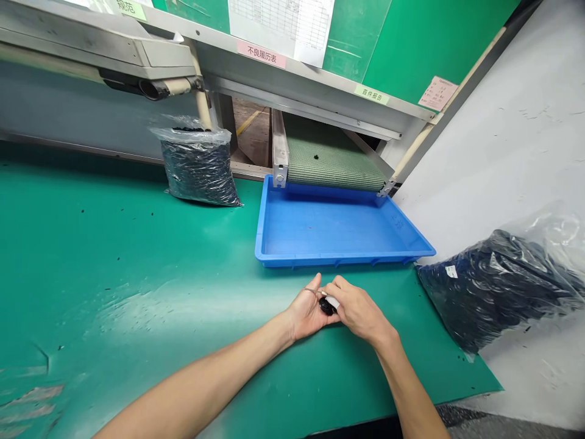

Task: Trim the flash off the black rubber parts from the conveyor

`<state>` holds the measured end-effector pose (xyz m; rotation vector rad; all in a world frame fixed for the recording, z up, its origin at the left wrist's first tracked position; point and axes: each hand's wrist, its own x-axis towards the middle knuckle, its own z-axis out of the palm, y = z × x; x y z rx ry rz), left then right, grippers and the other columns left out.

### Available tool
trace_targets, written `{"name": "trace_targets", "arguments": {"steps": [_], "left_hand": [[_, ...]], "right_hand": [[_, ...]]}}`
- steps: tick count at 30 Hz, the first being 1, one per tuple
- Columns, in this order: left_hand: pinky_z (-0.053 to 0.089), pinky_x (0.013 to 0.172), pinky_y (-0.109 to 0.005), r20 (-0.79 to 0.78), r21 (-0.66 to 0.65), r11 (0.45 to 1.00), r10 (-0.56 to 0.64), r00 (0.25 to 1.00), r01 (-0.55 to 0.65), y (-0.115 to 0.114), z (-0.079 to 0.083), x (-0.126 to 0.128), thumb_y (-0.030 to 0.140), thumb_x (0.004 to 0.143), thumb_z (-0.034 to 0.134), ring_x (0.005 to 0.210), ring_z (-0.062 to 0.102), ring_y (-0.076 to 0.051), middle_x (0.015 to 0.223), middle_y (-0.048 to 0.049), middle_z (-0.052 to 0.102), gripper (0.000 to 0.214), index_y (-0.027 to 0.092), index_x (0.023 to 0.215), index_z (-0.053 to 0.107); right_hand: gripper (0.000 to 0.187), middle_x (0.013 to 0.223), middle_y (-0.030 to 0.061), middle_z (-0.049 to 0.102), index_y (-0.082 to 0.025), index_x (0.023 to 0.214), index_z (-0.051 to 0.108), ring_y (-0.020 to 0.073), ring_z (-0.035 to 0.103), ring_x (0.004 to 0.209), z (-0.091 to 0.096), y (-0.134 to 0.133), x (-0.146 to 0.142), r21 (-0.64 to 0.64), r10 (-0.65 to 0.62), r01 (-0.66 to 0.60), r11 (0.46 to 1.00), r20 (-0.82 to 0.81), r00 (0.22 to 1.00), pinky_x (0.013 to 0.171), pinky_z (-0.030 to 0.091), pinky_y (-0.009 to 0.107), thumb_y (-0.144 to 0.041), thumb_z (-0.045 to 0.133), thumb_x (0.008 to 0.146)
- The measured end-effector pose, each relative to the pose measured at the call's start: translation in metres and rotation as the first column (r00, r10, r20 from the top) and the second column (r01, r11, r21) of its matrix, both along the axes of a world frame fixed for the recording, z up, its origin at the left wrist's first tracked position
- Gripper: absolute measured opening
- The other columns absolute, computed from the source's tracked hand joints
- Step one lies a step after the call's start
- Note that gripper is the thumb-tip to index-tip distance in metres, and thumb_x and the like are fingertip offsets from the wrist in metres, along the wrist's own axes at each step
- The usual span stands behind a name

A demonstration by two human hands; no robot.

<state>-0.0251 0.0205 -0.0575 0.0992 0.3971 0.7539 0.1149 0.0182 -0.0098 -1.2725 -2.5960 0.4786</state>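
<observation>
My left hand (pixel 307 312) and my right hand (pixel 359 311) meet on the green mat (pixel 114 274), just in front of the blue tray (pixel 342 251). Between them sits a small black round part (pixel 326 306), pinched by the fingers of both hands. A small white-handled tool (pixel 331 301) lies in my right hand's fingers against the part. Both hands are closed around these items; the part is mostly hidden by the fingers.
A green mesh conveyor belt (pixel 333 161) ends over the tray's far rim, with one black part on it. A clear bag of black parts (pixel 198 161) stands at the back left. Another bag of black parts (pixel 498 280) lies at the right.
</observation>
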Motion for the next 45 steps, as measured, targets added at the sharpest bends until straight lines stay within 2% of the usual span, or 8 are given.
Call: {"name": "trace_targets", "arguments": {"steps": [3, 9, 16, 26, 33, 37, 41, 45], "left_hand": [[0.049, 0.077, -0.035, -0.039, -0.003, 1.0, 0.014, 0.999, -0.015, 0.0, 0.004, 0.0, 0.051, 0.096, 0.027, 0.072, 0.062, -0.019, 0.075, -0.0087, 0.064, 0.054, 0.012, 0.076, 0.059], [0.049, 0.082, -0.034, -0.051, -0.005, 0.998, 0.063, 0.997, -0.064, 0.0, 0.008, 0.002, 0.04, 0.097, 0.03, 0.077, 0.062, -0.018, 0.078, -0.0088, 0.065, 0.042, 0.014, 0.077, 0.057], [0.05, 0.084, -0.035, -0.109, -0.037, 0.991, 0.122, 0.987, -0.127, 0.0, 0.01, 0.005, 0.02, 0.092, 0.042, 0.074, 0.063, -0.016, 0.078, -0.0058, 0.066, 0.022, 0.012, 0.084, 0.06], [0.051, 0.085, -0.033, -0.126, 0.061, 0.993, 0.104, 0.987, -0.097, -0.003, 0.003, 0.003, 0.025, 0.093, 0.043, 0.086, 0.066, -0.019, 0.092, -0.0145, 0.07, 0.028, 0.006, 0.093, 0.065], [0.051, 0.087, -0.038, -0.087, 0.069, 0.997, 0.033, 0.996, -0.027, -0.004, 0.009, 0.001, 0.025, 0.091, 0.045, 0.088, 0.066, -0.022, 0.094, -0.0169, 0.069, 0.029, 0.004, 0.093, 0.064], [0.052, 0.084, -0.039, -0.03, 0.08, 0.996, -0.043, 0.999, 0.045, -0.006, 0.012, 0.002, 0.041, 0.094, 0.039, 0.083, 0.066, -0.023, 0.086, -0.0157, 0.068, 0.045, 0.004, 0.094, 0.064], [0.052, 0.085, -0.036, -0.078, 0.039, 0.998, -0.038, 0.996, 0.041, -0.006, 0.012, 0.001, 0.039, 0.095, 0.036, 0.09, 0.067, -0.025, 0.095, -0.021, 0.068, 0.047, -0.001, 0.102, 0.061], [0.053, 0.089, -0.039, -0.167, -0.005, 1.0, -0.025, 0.986, 0.025, -0.005, 0.014, 0.0, 0.028, 0.092, 0.043, 0.106, 0.064, -0.032, 0.11, -0.0257, 0.065, 0.037, -0.002, 0.107, 0.059]], "right_hand": [[0.025, 0.083, -0.001, 0.048, -0.024, 0.089, 0.055, 0.013, 0.045, 0.066, -0.003, 0.003, -0.001, 0.023, -0.001, 0.002, 1.0, -0.018, 1.0, 0.061, 0.033, 0.025, -0.006, 0.037, 0.085], [0.024, 0.09, 0.002, 0.057, -0.023, 0.09, 0.057, 0.0153, 0.054, 0.081, -0.013, 0.004, -0.001, 0.053, -0.105, 0.132, 0.99, -0.347, 0.932, 0.075, 0.041, 0.027, -0.008, 0.038, 0.086], [0.026, 0.094, 0.0046, 0.058, -0.021, 0.096, 0.058, 0.0157, 0.056, 0.085, -0.019, -0.001, -0.002, 0.135, -0.188, 0.268, 0.954, -0.427, 0.884, 0.078, 0.043, 0.028, -0.01, 0.036, 0.088], [0.016, 0.083, 0.0003, 0.063, -0.021, 0.089, 0.059, 0.0145, 0.057, 0.075, -0.018, 0.006, 0.001, 0.071, -0.353, 0.484, 0.872, -0.594, 0.723, 0.07, 0.043, 0.026, -0.013, 0.046, 0.085], [0.021, 0.087, 0.0012, 0.059, -0.021, 0.089, 0.057, 0.0141, 0.055, 0.079, -0.007, -0.004, 0.011, 0.113, -0.305, 0.409, 0.906, -0.496, 0.813, 0.072, 0.04, 0.026, -0.009, 0.041, 0.085], [0.022, 0.091, 0.0024, 0.057, -0.021, 0.091, 0.056, 0.0154, 0.054, 0.082, -0.005, -0.008, 0.013, 0.08, -0.27, 0.323, 0.943, -0.384, 0.883, 0.074, 0.04, 0.028, -0.009, 0.039, 0.086], [0.02, 0.091, 0.0032, 0.057, -0.021, 0.092, 0.055, 0.0161, 0.054, 0.082, 0.0, -0.015, 0.021, 0.091, -0.307, 0.367, 0.926, -0.388, 0.869, 0.074, 0.04, 0.028, -0.012, 0.038, 0.088], [0.017, 0.091, 0.0025, 0.058, -0.022, 0.095, 0.056, 0.0148, 0.055, 0.084, 0.007, -0.043, 0.048, 0.153, -0.359, 0.46, 0.875, -0.433, 0.827, 0.076, 0.041, 0.027, -0.013, 0.041, 0.091]]}}
